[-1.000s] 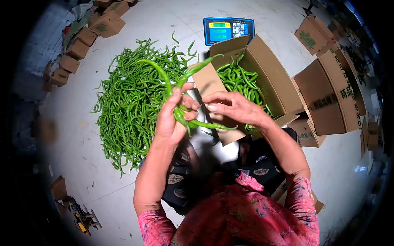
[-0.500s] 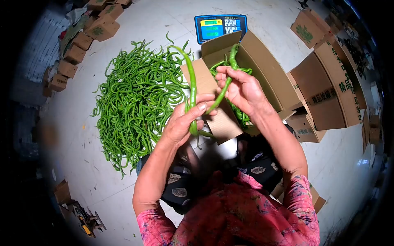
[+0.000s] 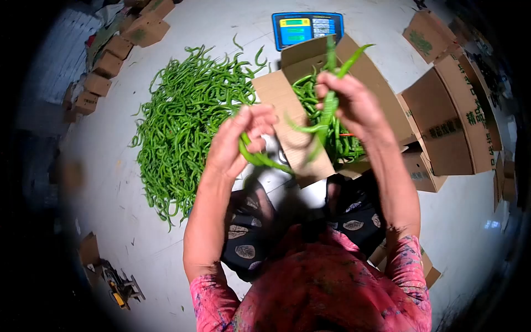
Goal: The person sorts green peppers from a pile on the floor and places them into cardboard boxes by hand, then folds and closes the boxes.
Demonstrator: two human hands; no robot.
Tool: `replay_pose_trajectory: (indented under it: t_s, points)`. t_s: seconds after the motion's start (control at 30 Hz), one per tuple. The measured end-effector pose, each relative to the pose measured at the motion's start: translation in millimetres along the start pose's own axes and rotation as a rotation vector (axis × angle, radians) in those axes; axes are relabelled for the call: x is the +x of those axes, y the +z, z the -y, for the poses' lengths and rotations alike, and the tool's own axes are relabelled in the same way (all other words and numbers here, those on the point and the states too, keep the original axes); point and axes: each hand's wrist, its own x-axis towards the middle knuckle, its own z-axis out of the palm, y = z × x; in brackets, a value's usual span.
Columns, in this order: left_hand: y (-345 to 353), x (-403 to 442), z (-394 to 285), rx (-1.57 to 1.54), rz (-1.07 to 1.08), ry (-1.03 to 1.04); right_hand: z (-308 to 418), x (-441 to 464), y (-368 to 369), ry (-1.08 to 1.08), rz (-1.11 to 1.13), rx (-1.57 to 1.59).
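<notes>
Long green chili peppers lie in a big pile (image 3: pixel 188 122) on the floor at left. My left hand (image 3: pixel 235 141) is between the pile and the open cardboard box (image 3: pixel 381 91), its fingers curled round a green chili pepper (image 3: pixel 259 159). Over the box, my right hand (image 3: pixel 354 102) grips several green chili peppers (image 3: pixel 328 108); their ends stick out above and below the fingers, and the lower ends are blurred. More green peppers (image 3: pixel 345 148) lie inside the box, partly hidden by my right hand and the box flap (image 3: pixel 287 119).
A blue digital scale display (image 3: pixel 308 30) stands behind the box. Another open carton (image 3: pixel 442 119) is at right, with a smaller box (image 3: pixel 423 172) beside it. Small cartons (image 3: pixel 108 65) line the floor at upper left. A tool with a yellow part (image 3: pixel 118 299) lies at lower left.
My right hand has moved right, away from my left, and now holds several peppers. The upright pepper that was in my left hand no longer stands there; a curved one remains.
</notes>
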Motion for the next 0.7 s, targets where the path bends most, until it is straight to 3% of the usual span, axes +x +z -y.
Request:
replay_pose_trajectory:
  t_s: [0.1,0.23,0.37,0.4,0.43,0.5,0.6,0.7]
  points:
    - [-21.2,1.9,-10.9,-0.377,0.118,0.091,9.6,-4.5,-8.1,0.022,0.064,0.058]
    - [-22.5,7.0,-5.1,-0.517,0.105,0.103,-14.8,-12.0,21.3,0.143,0.075,-0.298]
    - [-11.2,9.9,3.3,-0.621,0.013,0.155,-48.8,-13.5,47.9,-0.039,0.198,-0.711]
    - [-2.5,9.2,2.2,-0.499,-0.156,0.139,-44.8,-17.2,58.8,-0.089,0.232,-0.821]
    - [4.3,10.1,3.1,-0.503,-0.203,0.179,-67.4,-15.2,60.4,-0.286,0.234,-0.697]
    - [12.8,12.3,6.5,-0.513,-0.299,0.261,-69.8,-16.8,63.7,-0.001,0.212,-0.915]
    - [20.4,10.4,1.9,-0.393,-0.282,0.294,-84.5,-10.4,60.2,-0.040,0.198,-0.793]
    - [14.3,1.8,-5.1,-0.058,-0.243,0.356,-63.7,-6.9,57.0,0.053,0.229,-0.325]
